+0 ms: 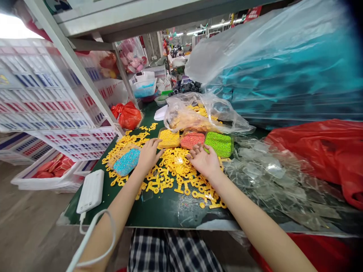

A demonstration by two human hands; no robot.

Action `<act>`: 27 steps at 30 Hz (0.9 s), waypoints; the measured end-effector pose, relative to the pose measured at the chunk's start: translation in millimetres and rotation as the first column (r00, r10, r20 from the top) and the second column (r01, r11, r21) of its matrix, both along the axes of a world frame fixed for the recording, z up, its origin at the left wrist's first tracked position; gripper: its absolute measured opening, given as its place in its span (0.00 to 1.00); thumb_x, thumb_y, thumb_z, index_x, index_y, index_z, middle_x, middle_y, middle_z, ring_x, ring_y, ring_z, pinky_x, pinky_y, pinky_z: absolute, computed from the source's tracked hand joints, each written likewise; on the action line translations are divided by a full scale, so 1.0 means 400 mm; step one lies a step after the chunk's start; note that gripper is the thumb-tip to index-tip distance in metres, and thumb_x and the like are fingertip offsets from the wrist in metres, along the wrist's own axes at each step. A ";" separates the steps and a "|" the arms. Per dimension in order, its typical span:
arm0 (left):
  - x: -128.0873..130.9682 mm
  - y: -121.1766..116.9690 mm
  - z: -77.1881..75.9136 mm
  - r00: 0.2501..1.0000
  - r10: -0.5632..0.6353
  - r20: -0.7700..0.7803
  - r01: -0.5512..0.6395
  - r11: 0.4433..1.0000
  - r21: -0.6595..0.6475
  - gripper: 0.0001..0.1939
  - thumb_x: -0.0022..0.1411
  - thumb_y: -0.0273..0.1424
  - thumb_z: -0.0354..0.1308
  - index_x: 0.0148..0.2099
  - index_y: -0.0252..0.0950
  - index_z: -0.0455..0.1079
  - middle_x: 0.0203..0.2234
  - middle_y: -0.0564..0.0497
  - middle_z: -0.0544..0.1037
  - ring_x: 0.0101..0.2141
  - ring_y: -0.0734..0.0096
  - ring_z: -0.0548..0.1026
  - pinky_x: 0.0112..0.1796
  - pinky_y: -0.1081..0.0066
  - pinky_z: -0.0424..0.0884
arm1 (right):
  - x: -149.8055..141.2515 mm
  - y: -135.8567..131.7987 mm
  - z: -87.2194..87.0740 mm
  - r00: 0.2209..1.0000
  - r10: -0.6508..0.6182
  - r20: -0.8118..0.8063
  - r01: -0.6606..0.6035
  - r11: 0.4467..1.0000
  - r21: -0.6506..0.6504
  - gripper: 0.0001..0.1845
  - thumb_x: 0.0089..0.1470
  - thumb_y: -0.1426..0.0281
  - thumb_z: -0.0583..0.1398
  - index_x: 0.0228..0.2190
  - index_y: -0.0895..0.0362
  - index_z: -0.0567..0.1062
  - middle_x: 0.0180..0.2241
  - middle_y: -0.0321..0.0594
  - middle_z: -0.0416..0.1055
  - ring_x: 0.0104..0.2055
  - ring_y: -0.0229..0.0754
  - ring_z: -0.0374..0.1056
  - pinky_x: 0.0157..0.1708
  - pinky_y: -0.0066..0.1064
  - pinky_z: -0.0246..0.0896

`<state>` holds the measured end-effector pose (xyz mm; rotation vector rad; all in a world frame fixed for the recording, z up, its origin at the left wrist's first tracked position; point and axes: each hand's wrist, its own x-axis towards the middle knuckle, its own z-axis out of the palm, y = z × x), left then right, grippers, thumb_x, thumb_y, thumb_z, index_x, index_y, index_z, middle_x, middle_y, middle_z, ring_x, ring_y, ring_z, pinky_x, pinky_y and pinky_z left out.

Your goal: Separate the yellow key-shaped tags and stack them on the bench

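- Three bead trays stand in a row on the desk (176,217), mid-field: yellow beads (169,138), coral beads (193,140), green beads (219,143).
- Blue beads (126,162): left of the row, lying among loose yellow plastic pieces (180,166), which spread beneath and between both hands.
- Rear: a clear bag (181,107) of more yellow pieces sits directly behind the trays.
- Right: clear plastic pieces (269,170) are heaped beside the green tray; a red sheet (320,151) and a wrapped blue stack (297,75) bound that side.
- Left: a shelf upright (85,75), stacked crates (42,90) and a power bank (90,192), whose cable crosses the left forearm.
- Left hand (149,155): back upward, fingers extended at the yellow tray, thumb apart; contact cannot be told.
- Right hand (205,160): palm turned up, fingers loosely curled and parted near the coral tray, gripping nothing visible.
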<state>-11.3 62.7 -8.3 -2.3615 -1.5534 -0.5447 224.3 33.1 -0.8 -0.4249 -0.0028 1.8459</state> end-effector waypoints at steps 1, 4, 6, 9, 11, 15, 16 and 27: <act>0.010 0.030 0.004 1.000 0.009 -0.018 -0.009 1.000 -0.020 0.15 0.67 0.38 0.53 0.52 0.35 0.68 0.50 0.40 0.72 0.51 0.54 0.69 0.49 0.59 0.65 | 0.002 0.002 -0.002 1.000 -0.005 0.003 0.005 1.000 0.000 0.12 0.59 0.69 0.45 0.27 0.54 0.65 0.20 0.31 0.66 0.20 0.37 0.62 0.25 0.31 0.61; 0.020 0.095 0.019 0.997 -0.017 -0.073 0.011 0.996 -0.084 0.08 0.64 0.36 0.58 0.40 0.37 0.72 0.44 0.44 0.76 0.48 0.54 0.70 0.48 0.59 0.63 | 0.006 0.010 -0.012 1.000 -0.013 0.013 0.013 1.000 0.008 0.10 0.57 0.69 0.47 0.27 0.53 0.64 0.20 0.31 0.66 0.20 0.37 0.61 0.25 0.31 0.60; 0.011 0.116 0.036 0.993 -0.056 -0.100 0.043 0.992 -0.122 0.07 0.63 0.36 0.59 0.36 0.37 0.72 0.39 0.47 0.78 0.45 0.57 0.72 0.46 0.61 0.63 | 0.007 0.015 -0.019 1.000 -0.009 0.023 0.008 1.000 0.018 0.08 0.55 0.69 0.49 0.26 0.53 0.64 0.20 0.31 0.66 0.21 0.37 0.61 0.25 0.30 0.60; -0.017 0.130 0.070 0.987 -0.085 -0.133 0.063 0.985 -0.158 0.08 0.64 0.36 0.58 0.38 0.37 0.72 0.39 0.48 0.79 0.43 0.60 0.73 0.44 0.64 0.63 | 0.005 0.019 -0.027 0.999 0.009 0.046 -0.011 0.999 0.040 0.06 0.53 0.69 0.51 0.26 0.54 0.65 0.20 0.31 0.66 0.21 0.36 0.61 0.25 0.30 0.60; -0.041 0.139 0.093 0.984 -0.083 -0.155 0.057 0.984 -0.169 0.08 0.64 0.36 0.58 0.38 0.37 0.72 0.40 0.48 0.78 0.44 0.60 0.73 0.44 0.65 0.63 | 0.004 0.021 -0.030 0.998 0.021 0.066 -0.025 0.998 0.061 0.05 0.52 0.69 0.53 0.26 0.54 0.66 0.20 0.32 0.65 0.21 0.37 0.60 0.25 0.30 0.60; -0.085 0.178 0.120 0.980 -0.041 -0.194 0.006 0.984 -0.177 0.07 0.63 0.35 0.58 0.37 0.37 0.72 0.40 0.46 0.78 0.43 0.58 0.72 0.43 0.65 0.64 | 0.003 0.022 -0.032 0.995 0.030 0.093 -0.040 0.993 0.108 0.04 0.51 0.68 0.55 0.25 0.54 0.66 0.19 0.31 0.62 0.20 0.36 0.57 0.24 0.29 0.58; -0.094 0.191 0.121 0.980 -0.020 -0.200 -0.014 0.985 -0.171 0.08 0.63 0.35 0.58 0.37 0.36 0.72 0.39 0.45 0.77 0.43 0.58 0.72 0.43 0.64 0.64 | 0.003 0.022 -0.031 0.994 0.033 0.100 -0.045 0.992 0.120 0.04 0.51 0.68 0.55 0.25 0.54 0.65 0.19 0.30 0.62 0.20 0.36 0.56 0.24 0.29 0.58; -0.092 0.302 0.055 0.979 0.148 -0.142 -0.173 0.966 -0.189 0.07 0.63 0.32 0.56 0.38 0.35 0.73 0.43 0.44 0.76 0.47 0.56 0.70 0.46 0.64 0.63 | -0.007 0.021 -0.033 0.979 0.046 0.200 -0.079 0.983 0.163 0.05 0.49 0.68 0.57 0.24 0.54 0.66 0.19 0.30 0.60 0.20 0.35 0.56 0.22 0.28 0.58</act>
